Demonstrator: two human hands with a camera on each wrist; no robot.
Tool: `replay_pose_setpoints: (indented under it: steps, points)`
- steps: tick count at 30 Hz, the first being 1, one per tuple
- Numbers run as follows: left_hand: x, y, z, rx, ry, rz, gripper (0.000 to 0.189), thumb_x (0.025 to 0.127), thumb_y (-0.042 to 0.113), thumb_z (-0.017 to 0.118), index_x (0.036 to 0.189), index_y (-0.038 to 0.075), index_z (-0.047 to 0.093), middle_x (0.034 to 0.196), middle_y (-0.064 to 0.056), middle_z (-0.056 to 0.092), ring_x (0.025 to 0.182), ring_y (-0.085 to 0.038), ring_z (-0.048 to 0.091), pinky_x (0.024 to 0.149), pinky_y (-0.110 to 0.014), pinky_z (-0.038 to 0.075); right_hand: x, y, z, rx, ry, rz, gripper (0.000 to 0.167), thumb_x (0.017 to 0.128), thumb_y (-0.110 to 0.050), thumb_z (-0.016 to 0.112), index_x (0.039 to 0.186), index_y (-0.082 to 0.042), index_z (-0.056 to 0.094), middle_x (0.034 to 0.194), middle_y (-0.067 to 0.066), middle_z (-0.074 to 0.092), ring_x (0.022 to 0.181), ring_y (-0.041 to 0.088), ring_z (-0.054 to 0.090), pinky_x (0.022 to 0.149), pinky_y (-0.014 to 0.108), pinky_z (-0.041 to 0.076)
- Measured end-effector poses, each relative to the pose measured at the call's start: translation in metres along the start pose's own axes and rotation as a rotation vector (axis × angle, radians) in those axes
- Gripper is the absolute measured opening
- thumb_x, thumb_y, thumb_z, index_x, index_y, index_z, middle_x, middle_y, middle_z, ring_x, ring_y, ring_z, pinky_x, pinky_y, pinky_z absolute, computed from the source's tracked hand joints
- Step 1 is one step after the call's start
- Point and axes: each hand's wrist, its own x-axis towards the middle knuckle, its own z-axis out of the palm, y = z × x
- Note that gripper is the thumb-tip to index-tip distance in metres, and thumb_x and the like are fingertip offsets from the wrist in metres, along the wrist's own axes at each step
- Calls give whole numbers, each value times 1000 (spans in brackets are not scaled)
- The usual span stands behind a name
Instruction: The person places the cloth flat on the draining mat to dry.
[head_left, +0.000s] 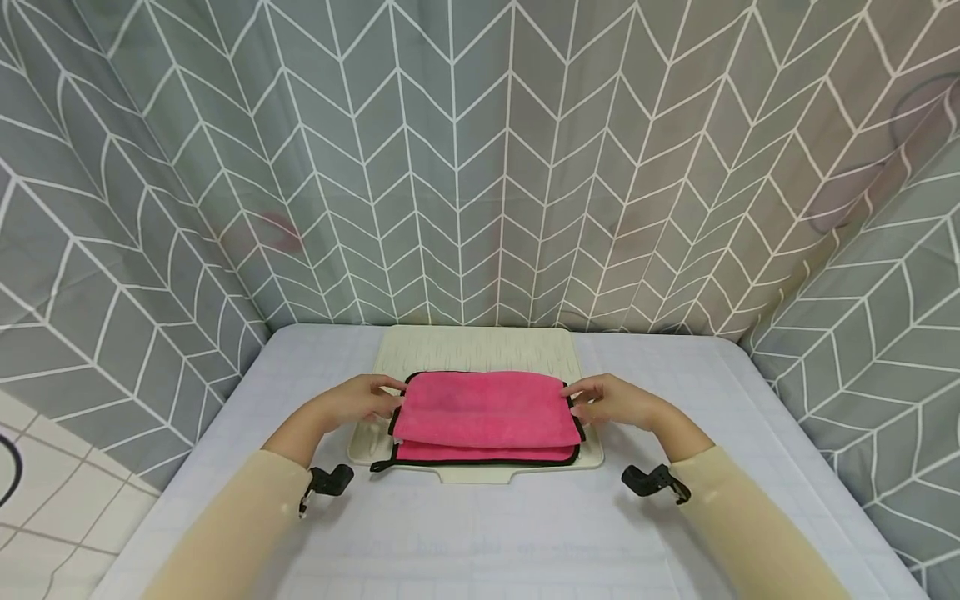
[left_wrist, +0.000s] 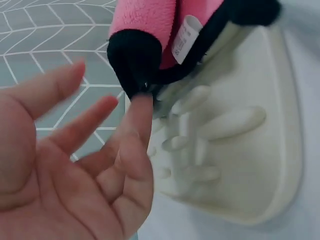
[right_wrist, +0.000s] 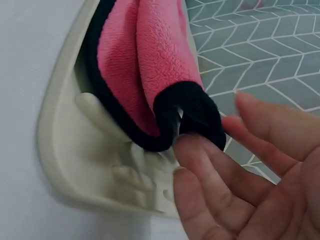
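A pink towel (head_left: 487, 408) with black edging lies folded over a cream drying rack (head_left: 480, 342). My left hand (head_left: 363, 398) is at the towel's left end; in the left wrist view its fingertips touch the black edging (left_wrist: 135, 55), with the thumb held apart. At the other end is my right hand (head_left: 611, 402). In the right wrist view its fingertips touch the dark border (right_wrist: 187, 105), and the thumb stands clear of the cloth. Below the folds, cream prongs (right_wrist: 100, 115) of the rack show. A white label (left_wrist: 186, 40) sticks out between the towel's layers.
Under the rack spreads a table with a white cover (head_left: 480, 533). Grey curtains (head_left: 480, 167) with white chevron lines hang behind and on both sides. A black wrist camera (head_left: 330, 481) sits on the left sleeve, another black camera (head_left: 648, 481) on the right.
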Motion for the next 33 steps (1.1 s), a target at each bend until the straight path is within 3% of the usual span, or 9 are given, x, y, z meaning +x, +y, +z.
replay_pose_setpoints:
  steps: [3, 9, 15, 21, 28, 33]
  points:
    - [7, 0, 2, 5, 50, 10, 49, 102, 21, 57, 144, -2, 47, 129, -22, 62, 109, -28, 65, 94, -46, 52, 6, 1, 1, 23, 55, 24, 47, 99, -12, 62, 141, 5, 51, 117, 21, 67, 92, 24, 67, 79, 36, 55]
    - [19, 0, 11, 45, 63, 58, 40, 101, 12, 58, 136, -5, 53, 117, -19, 64, 94, -22, 62, 83, -37, 54, 25, 8, 7, 107, 180, 79, 46, 102, -17, 59, 142, 3, 50, 115, 19, 64, 88, 20, 63, 80, 37, 56]
    - [25, 1, 18, 134, 105, 101, 33, 97, 5, 62, 129, -5, 61, 120, -19, 61, 98, -22, 61, 83, -37, 56, 36, 10, 14, 21, 280, 51, 40, 99, -11, 63, 136, 2, 59, 128, 21, 60, 93, 18, 61, 77, 32, 54]
    - [28, 7, 9, 157, 188, 188, 37, 97, 5, 63, 134, 1, 61, 133, -22, 56, 95, -21, 66, 78, -31, 55, 37, -2, 6, -86, 380, -20, 40, 95, -9, 68, 134, -3, 63, 133, 21, 59, 81, 15, 65, 70, 36, 54]
    - [39, 22, -5, 197, 323, 314, 35, 96, 1, 64, 132, 2, 63, 134, -19, 60, 108, -34, 67, 87, -41, 56, 48, -11, -14, -177, 467, -89, 41, 96, -8, 68, 136, -3, 61, 121, 22, 66, 81, 18, 69, 69, 32, 53]
    - [53, 27, -7, 200, 419, 298, 30, 97, 4, 65, 126, 5, 68, 125, -15, 67, 107, -32, 67, 83, -38, 55, 59, -17, -23, -197, 508, -113, 42, 95, -6, 67, 137, -2, 60, 115, 25, 68, 86, 24, 72, 74, 34, 56]
